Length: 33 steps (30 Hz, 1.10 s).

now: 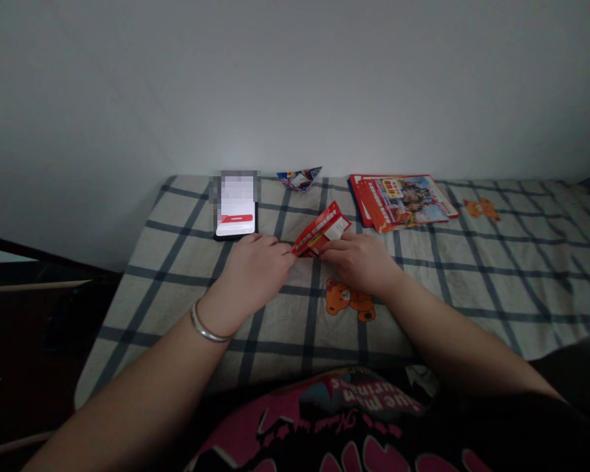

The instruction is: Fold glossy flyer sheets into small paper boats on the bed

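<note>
Both my hands rest on a checked sheet [177, 255] and pinch a folded red paper flyer [322, 229] between them. My left hand [255, 269], with a silver bangle on its wrist, grips the flyer's lower left end with closed fingers. My right hand [361, 262] holds the flyer's lower right edge, fingers curled. The flyer slants up to the right, with a white patch near its upper end.
A lit phone [235, 206] lies just beyond my left hand. A folded paper boat [299, 177] sits by the wall. A stack of red flyers [400, 200] lies at the back right. The sheet's left edge drops to a dark floor.
</note>
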{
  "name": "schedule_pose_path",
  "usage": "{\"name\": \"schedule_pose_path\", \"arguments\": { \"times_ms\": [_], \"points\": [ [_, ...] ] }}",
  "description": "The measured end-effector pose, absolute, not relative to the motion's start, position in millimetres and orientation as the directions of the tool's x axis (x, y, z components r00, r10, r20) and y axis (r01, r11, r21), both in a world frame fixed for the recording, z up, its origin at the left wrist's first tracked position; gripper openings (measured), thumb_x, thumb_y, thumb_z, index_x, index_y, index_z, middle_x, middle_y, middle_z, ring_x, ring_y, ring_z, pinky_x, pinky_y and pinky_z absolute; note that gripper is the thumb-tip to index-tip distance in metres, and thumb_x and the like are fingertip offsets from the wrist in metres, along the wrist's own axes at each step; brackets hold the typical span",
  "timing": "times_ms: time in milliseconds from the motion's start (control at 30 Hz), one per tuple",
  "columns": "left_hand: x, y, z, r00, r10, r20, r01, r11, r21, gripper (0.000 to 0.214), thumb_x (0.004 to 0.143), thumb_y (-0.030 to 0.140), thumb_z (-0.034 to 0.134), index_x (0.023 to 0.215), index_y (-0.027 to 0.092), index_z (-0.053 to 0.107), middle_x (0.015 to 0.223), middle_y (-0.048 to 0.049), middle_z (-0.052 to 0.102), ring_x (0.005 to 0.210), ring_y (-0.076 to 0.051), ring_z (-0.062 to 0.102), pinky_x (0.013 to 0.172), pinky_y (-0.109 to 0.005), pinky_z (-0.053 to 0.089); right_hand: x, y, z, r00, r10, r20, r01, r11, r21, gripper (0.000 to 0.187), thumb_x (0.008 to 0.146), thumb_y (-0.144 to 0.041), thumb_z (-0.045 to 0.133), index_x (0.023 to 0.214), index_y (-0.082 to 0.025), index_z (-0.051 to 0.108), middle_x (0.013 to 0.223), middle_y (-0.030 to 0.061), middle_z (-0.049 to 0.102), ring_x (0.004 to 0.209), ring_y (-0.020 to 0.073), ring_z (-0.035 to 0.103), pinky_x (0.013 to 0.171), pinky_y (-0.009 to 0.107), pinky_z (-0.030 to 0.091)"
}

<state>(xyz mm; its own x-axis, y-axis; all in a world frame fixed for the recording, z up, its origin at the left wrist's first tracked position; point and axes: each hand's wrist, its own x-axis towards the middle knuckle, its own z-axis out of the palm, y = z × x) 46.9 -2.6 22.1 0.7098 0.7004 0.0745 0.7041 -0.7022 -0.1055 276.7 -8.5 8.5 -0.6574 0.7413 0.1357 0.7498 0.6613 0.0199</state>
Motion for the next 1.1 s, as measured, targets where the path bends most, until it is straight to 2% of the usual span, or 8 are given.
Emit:
{"name": "schedule_pose_path", "arguments": {
  "times_ms": [167, 300, 400, 533, 733, 1100],
  "points": [
    [45.4, 1.1, 15.1, 0.722, 0.679, 0.133, 0.692, -0.716, -0.098, 0.014, 0.089, 0.017, 0.057, 0.094, 0.017, 0.07, 0.092, -0.005, 0.072, 0.088, -0.025, 0.064, 0.072, -0.039, 0.047, 278.6, -6.2, 2.4, -0.682, 0.71, 0.177, 0.721, 0.693, 0.002, 0.027, 0.087, -0.01, 0.049, 0.1, -0.02, 0.07, 0.106, 0.0028, 0.073, 0.082, 0.0188, 0.059, 0.067, 0.033, 0.039],
    [44.9, 5.0, 8.0, 0.734, 0.654, 0.183, 0.674, -0.734, -0.081, 0.013, 0.089, 0.017, 0.057, 0.095, 0.017, 0.068, 0.097, -0.0052, 0.07, 0.09, -0.024, 0.064, 0.074, -0.037, 0.049, 276.1, -5.2, -1.2, -0.707, 0.681, 0.19, 0.693, 0.721, -0.007, 0.034, 0.088, -0.014, 0.052, 0.117, -0.024, 0.067, 0.115, 0.0046, 0.069, 0.089, 0.0205, 0.059, 0.073, 0.034, 0.043],
    [44.5, 8.3, 3.0, 0.739, 0.639, 0.214, 0.66, -0.75, -0.042, 0.014, 0.089, 0.017, 0.057, 0.098, 0.017, 0.067, 0.106, -0.0057, 0.069, 0.092, -0.024, 0.064, 0.076, -0.037, 0.052, 273.5, -5.3, -2.4, -0.703, 0.69, 0.174, 0.699, 0.715, -0.01, 0.041, 0.088, -0.014, 0.052, 0.126, -0.023, 0.064, 0.118, 0.0073, 0.066, 0.095, 0.0225, 0.058, 0.076, 0.035, 0.045],
    [43.5, 11.2, -0.4, 0.791, 0.561, 0.245, 0.584, -0.812, -0.025, 0.022, 0.088, 0.016, 0.058, 0.108, 0.017, 0.067, 0.111, -0.0065, 0.069, 0.099, -0.024, 0.064, 0.081, -0.038, 0.053, 274.3, -4.4, -4.5, -0.697, 0.695, 0.178, 0.701, 0.712, -0.031, 0.037, 0.089, -0.013, 0.049, 0.12, -0.021, 0.067, 0.116, 0.008, 0.066, 0.098, 0.0225, 0.057, 0.081, 0.035, 0.047],
    [42.6, 11.5, -2.3, 0.807, 0.509, 0.299, 0.543, -0.839, -0.038, 0.015, 0.087, 0.016, 0.061, 0.098, 0.019, 0.071, 0.115, -0.006, 0.068, 0.102, -0.024, 0.063, 0.085, -0.039, 0.053, 276.4, -3.5, -3.1, -0.7, 0.691, 0.18, 0.691, 0.719, -0.073, 0.035, 0.088, -0.013, 0.051, 0.117, -0.02, 0.069, 0.114, 0.0079, 0.067, 0.101, 0.0233, 0.056, 0.085, 0.036, 0.049],
    [45.0, 11.0, -4.9, 0.808, 0.515, 0.287, 0.539, -0.843, -0.006, 0.022, 0.09, 0.018, 0.059, 0.108, 0.019, 0.071, 0.115, -0.0059, 0.069, 0.101, -0.023, 0.064, 0.086, -0.039, 0.053, 282.8, -0.6, -2.4, -0.666, 0.709, 0.231, 0.684, 0.704, -0.19, 0.029, 0.088, -0.014, 0.051, 0.108, -0.02, 0.072, 0.107, 0.0073, 0.068, 0.097, 0.0206, 0.06, 0.084, 0.033, 0.048]
  ]
}}
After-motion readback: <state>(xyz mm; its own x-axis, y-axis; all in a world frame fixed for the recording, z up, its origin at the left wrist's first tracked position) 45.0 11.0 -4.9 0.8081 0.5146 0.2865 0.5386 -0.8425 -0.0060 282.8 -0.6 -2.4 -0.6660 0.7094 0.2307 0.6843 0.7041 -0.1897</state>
